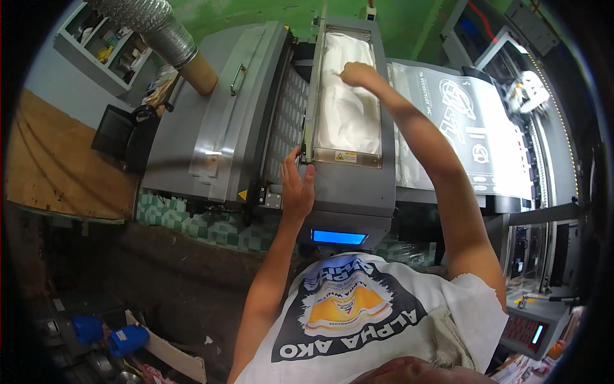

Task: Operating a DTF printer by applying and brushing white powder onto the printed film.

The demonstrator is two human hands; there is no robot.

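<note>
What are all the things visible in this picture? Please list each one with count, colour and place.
machine: one, grey, centre
tray: one, filled with white powder, top of machine
screen: one, blue, machine front
film: one, printed sheet, right of tray
duct: one, silver, top left
shelf: one, grey, top left
board: one, brown, left
bottles: two, blue, bottom left
scale: one, grey, bottom right
shirt: one, white, printed, bottom centre
left hand: on the machine's edge
right hand: in the powder
</note>
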